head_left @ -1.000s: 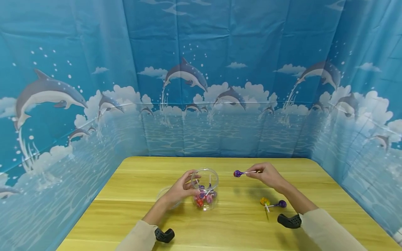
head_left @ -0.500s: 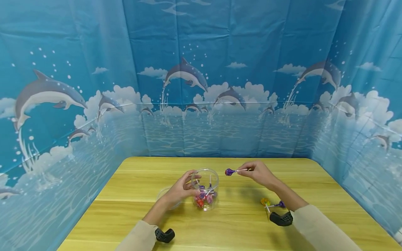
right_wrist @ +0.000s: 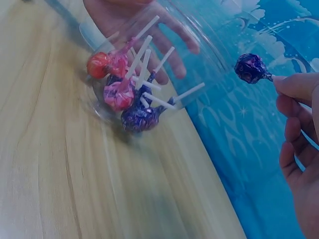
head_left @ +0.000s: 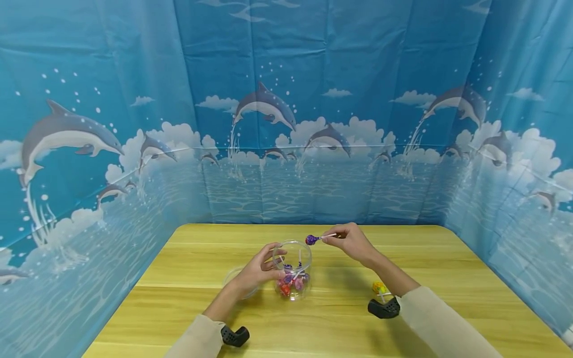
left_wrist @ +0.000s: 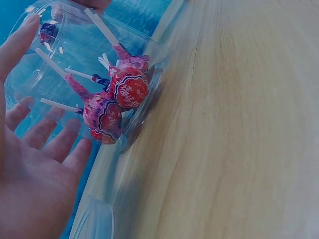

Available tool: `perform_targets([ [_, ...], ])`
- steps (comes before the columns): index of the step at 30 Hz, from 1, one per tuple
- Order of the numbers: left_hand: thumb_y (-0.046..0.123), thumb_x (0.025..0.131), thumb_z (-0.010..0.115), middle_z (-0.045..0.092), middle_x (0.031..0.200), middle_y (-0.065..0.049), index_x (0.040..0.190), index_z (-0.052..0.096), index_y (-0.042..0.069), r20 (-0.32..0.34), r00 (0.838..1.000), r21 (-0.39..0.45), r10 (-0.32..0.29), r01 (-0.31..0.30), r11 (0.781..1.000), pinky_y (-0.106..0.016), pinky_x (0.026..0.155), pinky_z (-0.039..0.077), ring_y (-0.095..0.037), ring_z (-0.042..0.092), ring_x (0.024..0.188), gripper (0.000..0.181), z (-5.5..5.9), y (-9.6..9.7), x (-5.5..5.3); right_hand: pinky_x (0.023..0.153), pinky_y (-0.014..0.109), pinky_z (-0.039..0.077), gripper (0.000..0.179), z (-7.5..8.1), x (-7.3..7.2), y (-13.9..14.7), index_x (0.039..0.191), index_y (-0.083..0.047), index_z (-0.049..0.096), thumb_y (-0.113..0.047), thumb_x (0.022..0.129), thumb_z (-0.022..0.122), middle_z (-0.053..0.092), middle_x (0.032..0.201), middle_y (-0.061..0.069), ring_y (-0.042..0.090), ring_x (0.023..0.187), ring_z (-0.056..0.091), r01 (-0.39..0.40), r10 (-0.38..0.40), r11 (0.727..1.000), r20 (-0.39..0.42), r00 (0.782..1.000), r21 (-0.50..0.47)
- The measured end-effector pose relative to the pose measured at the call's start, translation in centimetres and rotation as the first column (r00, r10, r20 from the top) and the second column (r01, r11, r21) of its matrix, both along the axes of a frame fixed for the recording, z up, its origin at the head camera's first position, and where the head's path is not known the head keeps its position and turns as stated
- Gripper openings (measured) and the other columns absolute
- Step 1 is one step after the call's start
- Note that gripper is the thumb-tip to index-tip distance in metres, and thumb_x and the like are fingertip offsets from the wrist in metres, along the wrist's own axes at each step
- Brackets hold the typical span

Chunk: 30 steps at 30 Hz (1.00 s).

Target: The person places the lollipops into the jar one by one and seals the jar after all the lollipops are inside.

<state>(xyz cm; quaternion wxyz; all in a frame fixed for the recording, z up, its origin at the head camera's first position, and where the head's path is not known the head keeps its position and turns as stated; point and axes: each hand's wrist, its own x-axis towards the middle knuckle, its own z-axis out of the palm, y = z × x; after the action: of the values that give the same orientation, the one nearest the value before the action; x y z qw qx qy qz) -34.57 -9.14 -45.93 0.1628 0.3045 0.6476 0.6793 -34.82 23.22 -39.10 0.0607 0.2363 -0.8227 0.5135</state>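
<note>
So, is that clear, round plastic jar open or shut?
Open: the jar has an uncovered mouth, and a clear, round plastic lid lies on the yellow wood-grain table.

backdrop (head_left: 286, 191): blue, creased, printed dolphins (head_left: 71, 132), clouds (head_left: 367, 136) | table (head_left: 179, 278): yellowish wood grain

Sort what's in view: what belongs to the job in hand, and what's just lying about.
Job in hand:
right hand, pinching a purple-wrapped lollipop
left hand, on the clear plastic jar
lollipops inside the jar
probably the yellow-wrapped lollipop on the table

Lying about:
clear round lid, seemingly unused
dolphin-print curtain, just backdrop
</note>
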Motion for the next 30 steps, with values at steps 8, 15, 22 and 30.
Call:
perform_targets([
  [8,0.003,0.099,0.069,0.029,0.162,-0.025,0.162,0.027,0.012,0.004,1.000,0.014,0.000,0.000,1.000,-0.042,0.108,0.047,-0.045,0.024,0.150,0.077,0.0,0.0,0.0,0.073,0.036,0.057,0.016,0.6,0.0,-1.0,0.107,-0.004,0.080,-0.016,0.099,0.074,0.072,0.102,0.008,0.025,0.087,0.068,-0.033,0.033,0.999,-0.007,0.999,0.001],
  [15,0.004,0.098,0.070,0.027,0.161,-0.028,0.162,0.026,0.011,0.007,1.000,0.012,-0.004,0.004,1.000,-0.044,0.110,0.045,-0.047,0.023,0.150,0.077,0.1,0.1,0.1,0.065,0.033,0.053,0.016,0.5,-0.1,-2.7,0.106,-0.002,0.081,-0.015,0.099,0.073,0.074,0.102,0.008,0.021,0.078,0.065,-0.084,0.086,0.994,-0.025,0.996,0.062],
  [22,0.007,0.098,0.071,0.036,0.159,-0.021,0.162,0.028,0.012,0.012,1.000,0.005,0.009,-0.009,1.000,-0.046,0.109,0.045,-0.047,0.026,0.149,0.077,0.0,0.1,0.0,0.057,0.030,0.047,0.013,0.5,-0.5,-4.3,0.102,-0.009,0.083,-0.018,0.099,0.074,0.074,0.098,0.000,0.017,0.066,0.056,-0.126,0.142,0.975,-0.074,0.987,0.182],
  [30,0.002,0.099,0.068,0.035,0.159,-0.021,0.161,0.029,0.013,0.011,1.000,0.001,0.013,-0.013,1.000,-0.045,0.107,0.047,-0.041,0.030,0.149,0.074,0.0,0.2,0.1,0.061,0.031,0.047,0.008,1.2,-0.2,-5.4,0.098,-0.009,0.082,-0.013,0.097,0.075,0.068,0.089,-0.002,0.017,0.071,0.055,-0.187,0.219,0.944,-0.093,0.971,0.270],
])
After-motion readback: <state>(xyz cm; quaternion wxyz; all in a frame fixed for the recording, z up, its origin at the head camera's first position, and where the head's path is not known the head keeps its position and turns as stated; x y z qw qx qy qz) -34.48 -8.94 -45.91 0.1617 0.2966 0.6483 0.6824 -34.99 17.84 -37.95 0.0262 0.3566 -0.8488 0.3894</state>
